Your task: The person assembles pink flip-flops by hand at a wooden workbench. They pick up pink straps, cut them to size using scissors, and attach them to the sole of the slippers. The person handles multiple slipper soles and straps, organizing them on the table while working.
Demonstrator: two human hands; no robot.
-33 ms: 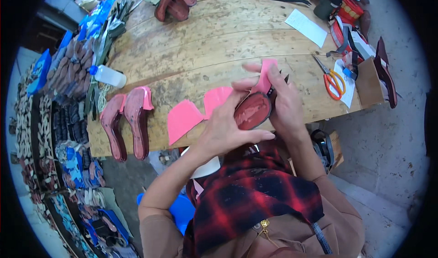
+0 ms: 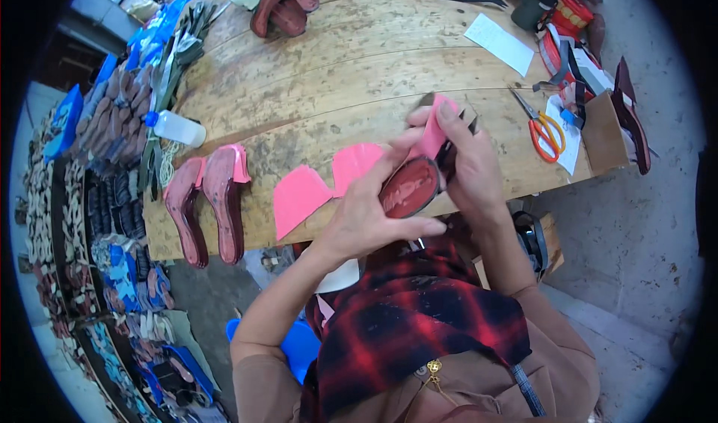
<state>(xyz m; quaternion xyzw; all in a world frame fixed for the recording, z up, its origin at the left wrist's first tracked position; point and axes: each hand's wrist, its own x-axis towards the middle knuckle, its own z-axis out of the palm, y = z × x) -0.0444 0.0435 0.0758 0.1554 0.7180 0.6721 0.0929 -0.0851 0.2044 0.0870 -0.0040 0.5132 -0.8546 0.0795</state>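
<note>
Above the table's near edge, a dark red shoe last (image 2: 410,188) is held between both hands, its dark-rimmed oval end facing me. My left hand (image 2: 360,215) grips its left side, thumb stretched below the oval end. On the far part of the last lies a pink upper piece (image 2: 431,133), pressed by the thumb of my right hand (image 2: 476,170). The right fingers wrap around the far side and are partly hidden. Flat pink pieces (image 2: 301,197) lie left of my hands. Further left rest two red lasts (image 2: 224,198) with pink material at their toes.
On the wooden table (image 2: 336,71) lie a white bottle with blue cap (image 2: 178,128), orange-handled scissors (image 2: 546,131) and a paper sheet (image 2: 499,44). A cardboard box (image 2: 604,131) stands at the right edge. Racks of lasts (image 2: 120,213) fill the left side.
The held last has tilted and shifted slightly left and toward me. A dark tip now shows beyond the pink piece. Both hands keep their hold.
</note>
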